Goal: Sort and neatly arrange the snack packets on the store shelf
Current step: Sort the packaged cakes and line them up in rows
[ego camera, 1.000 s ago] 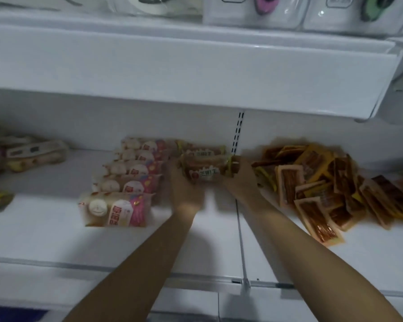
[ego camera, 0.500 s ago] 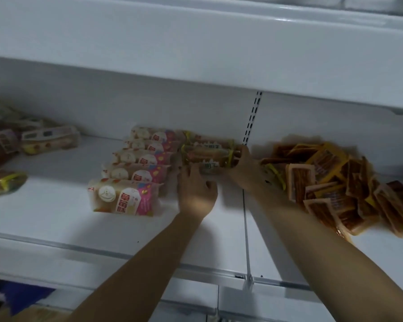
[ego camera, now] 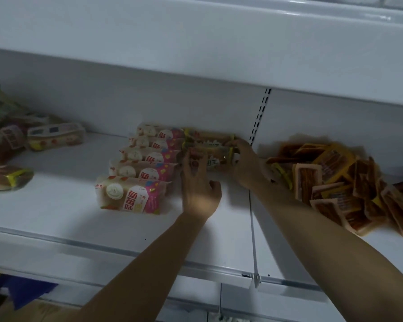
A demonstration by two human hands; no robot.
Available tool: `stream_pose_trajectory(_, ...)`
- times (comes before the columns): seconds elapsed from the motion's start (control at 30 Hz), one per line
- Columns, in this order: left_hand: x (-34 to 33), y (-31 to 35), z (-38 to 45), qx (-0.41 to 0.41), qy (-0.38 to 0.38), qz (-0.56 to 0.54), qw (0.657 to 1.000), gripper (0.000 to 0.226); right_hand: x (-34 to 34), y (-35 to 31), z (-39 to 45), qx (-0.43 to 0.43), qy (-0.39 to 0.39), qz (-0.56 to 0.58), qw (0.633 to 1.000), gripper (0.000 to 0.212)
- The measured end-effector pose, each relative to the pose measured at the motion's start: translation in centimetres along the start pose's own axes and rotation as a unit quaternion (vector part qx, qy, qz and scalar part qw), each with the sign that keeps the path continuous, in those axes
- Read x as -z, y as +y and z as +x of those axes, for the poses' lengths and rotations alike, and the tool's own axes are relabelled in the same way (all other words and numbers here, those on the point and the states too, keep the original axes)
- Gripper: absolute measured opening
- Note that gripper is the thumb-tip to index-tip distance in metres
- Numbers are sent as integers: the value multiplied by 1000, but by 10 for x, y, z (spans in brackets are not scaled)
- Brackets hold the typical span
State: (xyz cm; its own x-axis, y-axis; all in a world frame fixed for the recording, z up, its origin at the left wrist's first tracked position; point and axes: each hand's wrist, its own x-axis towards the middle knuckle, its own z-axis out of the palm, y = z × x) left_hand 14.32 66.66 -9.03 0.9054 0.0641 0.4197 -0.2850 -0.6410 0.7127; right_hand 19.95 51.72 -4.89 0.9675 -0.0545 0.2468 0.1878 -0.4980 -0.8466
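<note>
Lowered since 1 s ago, our left hand [ego camera: 199, 194] & right hand [ego camera: 244, 163] pinch brown packet [ego camera: 211, 159] ends; shelf [ego camera: 63, 212] front bare.

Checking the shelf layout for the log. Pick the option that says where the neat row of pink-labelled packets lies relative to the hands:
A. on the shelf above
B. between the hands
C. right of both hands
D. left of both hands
D: the row of pink-labelled packets lies left of the left hand and the right hand, which hold a brown packet.
</note>
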Motion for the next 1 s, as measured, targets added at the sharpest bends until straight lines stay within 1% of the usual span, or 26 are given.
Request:
stream_pose_trajectory(0.07, -1, -2, -1, -11, -2, 9, 1000, 77, 0, -1, -2, -8, -15, 10, 1000, 46)
stream_pose_trajectory(0.13, 0, -1, -2, -11, -1, 16, 1000, 78, 0, 0, -5, -14, -29, 22, 999, 64)
stream_pose_trajectory(0.23, 5, 3, -8, -21, 13, 31, 999, 78, 6, 1, -15, -23, -24, 30, 999, 80)
stream_pose_trajectory(0.33, 11, 1, -15, -31, -14, 32, 999, 74, 18, 4, -26, -33, -12, 8, 999, 94)
stream_pose_trajectory(0.37, 14, 0, -17, -21, -30, 37, 999, 72, 22, 5, -29, -36, -6, -8, 999, 92)
stream_pose_trajectory(0.43, 30, 7, -21, -15, -66, 40, 997, 63, 31, 4, -34, -14, -3, -59, 998, 76)
stream_pose_trajectory(0.47, 41, 13, -19, -27, -75, 40, 996, 56, 36, 2, -34, 13, -2, -92, 996, 67)
stream_pose_trajectory(0.5, 53, 21, -15, -50, -76, 40, 995, 47, 40, -3, -33, 47, -1, -125, 991, 60)
stream_pose_trajectory(0.57, 83, 35, 4, -124, -51, 60, 989, 32, 44, -18, -28, 111, -1, -179, 978, 50)
stream_pose_trajectory(0.6, 99, 40, 15, -156, -46, 89, 983, 29, 42, -27, -24, 138, 3, -208, 968, 47)
stream_pose_trajectory(0.63, 117, 42, 26, -158, -68, 129, 977, 28, 39, -38, -19, 157, 7, -237, 959, 46)
stream_pose_trajectory(0.7, 151, 36, 46, -108, -122, 218, 962, 32, 24, -61, -10, 179, 4, -289, 941, 47)
stream_pose_trajectory(0.8, 203, 6, 62, -37, -131, 316, 939, 42, -13, -98, -2, 210, -22, -326, 921, 43)
stream_pose_trajectory(0.9, 252, -38, 69, 42, -124, 327, 936, 47, -62, -141, 3, 234, -64, -323, 915, 43)
stream_pose_trajectory(1.0, 301, -85, 64, 49, -98, 330, 938, 64, -119, -182, 4, 240, -124, -321, 908, 44)
